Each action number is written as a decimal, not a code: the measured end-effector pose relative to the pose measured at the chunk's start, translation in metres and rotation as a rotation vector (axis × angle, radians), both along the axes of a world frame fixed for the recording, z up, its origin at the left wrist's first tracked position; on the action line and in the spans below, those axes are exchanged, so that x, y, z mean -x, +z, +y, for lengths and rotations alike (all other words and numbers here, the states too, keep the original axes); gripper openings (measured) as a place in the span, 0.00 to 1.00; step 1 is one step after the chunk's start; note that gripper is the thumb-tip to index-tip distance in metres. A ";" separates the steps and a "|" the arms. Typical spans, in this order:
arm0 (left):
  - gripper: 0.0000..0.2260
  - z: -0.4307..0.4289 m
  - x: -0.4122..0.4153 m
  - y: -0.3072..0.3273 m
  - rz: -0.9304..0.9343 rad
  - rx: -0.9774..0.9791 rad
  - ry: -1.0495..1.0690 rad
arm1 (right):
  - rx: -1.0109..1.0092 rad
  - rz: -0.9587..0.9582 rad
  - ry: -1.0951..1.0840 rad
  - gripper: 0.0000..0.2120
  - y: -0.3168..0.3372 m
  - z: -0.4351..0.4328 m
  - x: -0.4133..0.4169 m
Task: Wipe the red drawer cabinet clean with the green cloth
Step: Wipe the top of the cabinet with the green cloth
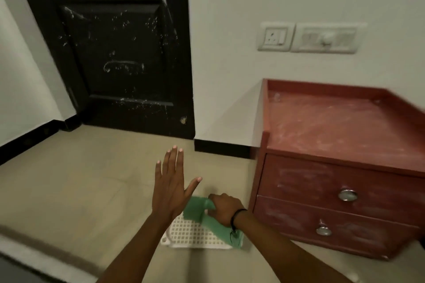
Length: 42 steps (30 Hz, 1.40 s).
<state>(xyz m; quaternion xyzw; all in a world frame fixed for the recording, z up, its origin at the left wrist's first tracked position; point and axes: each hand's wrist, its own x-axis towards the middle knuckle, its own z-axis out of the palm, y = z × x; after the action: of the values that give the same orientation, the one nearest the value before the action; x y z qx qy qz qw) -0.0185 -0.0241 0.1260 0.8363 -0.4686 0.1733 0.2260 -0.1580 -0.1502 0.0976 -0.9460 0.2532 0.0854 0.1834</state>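
The red drawer cabinet (pixel 340 163) stands on the floor at the right, against the wall. Its top and its two drawer fronts are streaked with white dust, and each drawer has a round metal knob. A green cloth (pixel 200 212) lies over a white perforated tray (pixel 193 234) on the floor, just left of the cabinet. My right hand (pixel 224 210) is closed on the cloth's upper part. My left hand (pixel 171 187) hovers flat above the floor to the left of the cloth, fingers spread, holding nothing.
A black door (pixel 119 48) with white specks fills the wall at the back left. A socket and switch plate (pixel 308 38) sits on the white wall above the cabinet. Beige floor tiles (pixel 80 190) stretch to the left; a pale rug edge (pixel 41 262) lies at the lower left.
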 end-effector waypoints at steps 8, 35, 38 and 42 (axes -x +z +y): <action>0.39 -0.064 0.033 0.142 -0.114 0.145 -0.156 | -0.246 0.006 0.002 0.17 0.139 -0.013 0.050; 0.35 -0.191 0.111 0.180 0.061 -0.145 -0.358 | 0.647 -0.371 -0.088 0.15 0.201 -0.132 0.155; 0.34 -0.197 0.107 0.177 0.207 -0.187 -0.371 | 0.433 -0.379 -0.016 0.20 0.183 -0.128 0.161; 0.35 -0.199 0.107 0.179 0.230 -0.268 -0.375 | 0.362 -0.295 -0.006 0.29 0.175 -0.133 0.164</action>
<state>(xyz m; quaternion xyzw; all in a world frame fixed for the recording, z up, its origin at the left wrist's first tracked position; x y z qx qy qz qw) -0.1258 -0.2232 0.3054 0.7714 -0.6056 -0.0313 0.1931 -0.3222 -0.2830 0.2723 -0.9650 0.2376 -0.1010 0.0460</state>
